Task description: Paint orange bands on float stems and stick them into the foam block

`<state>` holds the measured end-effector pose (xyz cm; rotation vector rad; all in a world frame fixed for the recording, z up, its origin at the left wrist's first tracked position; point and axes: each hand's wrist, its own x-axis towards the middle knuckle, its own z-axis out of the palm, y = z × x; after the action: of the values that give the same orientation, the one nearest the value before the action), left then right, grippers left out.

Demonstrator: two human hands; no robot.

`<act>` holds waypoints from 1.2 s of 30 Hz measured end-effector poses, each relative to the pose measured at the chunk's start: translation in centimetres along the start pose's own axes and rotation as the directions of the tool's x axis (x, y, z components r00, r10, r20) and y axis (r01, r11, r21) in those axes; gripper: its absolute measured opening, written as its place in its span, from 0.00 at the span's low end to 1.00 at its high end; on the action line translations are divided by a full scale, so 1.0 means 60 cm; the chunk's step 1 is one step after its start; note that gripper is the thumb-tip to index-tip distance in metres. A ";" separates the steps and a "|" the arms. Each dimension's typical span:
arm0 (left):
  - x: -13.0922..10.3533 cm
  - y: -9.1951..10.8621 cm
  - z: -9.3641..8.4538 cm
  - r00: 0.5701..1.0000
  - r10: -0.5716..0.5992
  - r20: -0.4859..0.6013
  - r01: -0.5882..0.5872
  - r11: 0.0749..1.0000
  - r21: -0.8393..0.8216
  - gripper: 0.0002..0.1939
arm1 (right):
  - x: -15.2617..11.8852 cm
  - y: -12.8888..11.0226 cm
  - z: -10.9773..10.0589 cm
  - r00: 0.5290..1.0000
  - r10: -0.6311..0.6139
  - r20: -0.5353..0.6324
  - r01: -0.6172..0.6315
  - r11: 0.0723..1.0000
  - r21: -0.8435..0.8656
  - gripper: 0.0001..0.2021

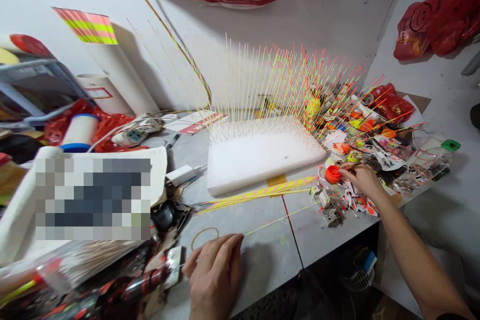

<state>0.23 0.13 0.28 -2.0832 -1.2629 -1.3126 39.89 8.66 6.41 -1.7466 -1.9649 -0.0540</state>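
My left hand [217, 270] is at the front of the table, its fingers closed round a thin yellow-green stick [277, 222]. The stick runs from the fingertips up to the right, towards the cluttered corner. Left of this hand lies a dark red and black tool [150, 280] with a shiny front end, partly blurred. My right hand [362, 180] pinches a thin brown handle [348, 165] beside a small orange pot [332, 174]; its working end is hard to see. Behind both hands, a bundle of yellow and pink sticks [258, 192] lies along the white foam block [258, 157].
Many thin coloured sticks [285, 80] stand upright in the foam. Paint-stained pots and scraps [360, 200] crowd the right, near a plastic bottle [431, 165]. At left are a white roll [22, 205] and a power strip [137, 132]. A rubber band [204, 232] lies near my left hand.
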 end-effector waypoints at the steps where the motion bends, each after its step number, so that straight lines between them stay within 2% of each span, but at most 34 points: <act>1: 0.000 0.000 0.000 1.000 -0.005 0.000 0.005 1.000 -0.003 0.05 | -0.004 0.000 -0.004 1.000 -0.006 0.005 0.006 1.000 0.001 0.17; 6: -0.001 -0.001 -0.001 1.000 0.010 0.012 -0.010 1.000 0.012 0.05 | -0.022 0.002 -0.023 1.000 0.001 0.031 -0.001 1.000 0.025 0.16; 9: -0.003 -0.002 0.001 1.000 0.008 0.012 -0.008 1.000 0.022 0.05 | -0.029 0.001 -0.036 1.000 0.000 0.005 0.000 0.999 0.054 0.14; 13: -0.007 -0.003 0.005 1.000 -0.021 0.007 0.021 1.000 -0.004 0.06 | -0.038 -0.009 -0.048 0.995 -0.092 -0.036 0.096 0.987 0.126 0.13; 17: -0.010 -0.001 0.007 0.999 -0.036 -0.007 0.036 0.999 -0.010 0.07 | -0.053 -0.012 -0.040 0.968 -0.236 0.086 0.220 0.962 0.162 0.14; 22: -0.007 0.001 0.007 0.999 -0.029 -0.016 0.029 1.000 0.006 0.07 | -0.076 0.003 -0.017 0.971 -0.199 0.131 0.184 0.976 0.119 0.17; 26: -0.005 0.002 0.005 0.999 -0.032 -0.018 0.032 0.999 0.005 0.07 | -0.098 0.004 -0.029 0.970 -0.219 0.104 0.202 0.968 0.150 0.17; 29: -0.001 0.003 0.003 1.000 -0.020 -0.019 0.021 1.000 0.005 0.07 | -0.124 -0.014 -0.045 0.978 -0.206 -0.020 0.206 0.965 0.163 0.13; 31: 0.002 0.004 0.002 1.000 -0.002 -0.014 0.002 1.000 0.017 0.06 | -0.149 -0.031 -0.045 0.974 -0.139 -0.180 0.169 0.971 0.166 0.09; 34: 0.005 0.003 0.002 1.000 0.023 -0.018 -0.023 0.999 0.037 0.06 | -0.195 -0.058 -0.016 0.905 0.027 -0.424 0.066 0.977 0.202 0.07; 36: 0.006 0.002 0.003 0.999 0.027 -0.023 -0.026 0.999 0.042 0.06 | -0.225 -0.076 0.022 0.823 0.085 -0.561 0.095 0.954 0.284 0.07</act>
<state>0.47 0.34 0.52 -2.0433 -1.2380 -1.2844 35.78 -4.10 1.33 -1.3240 -1.4456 -0.2383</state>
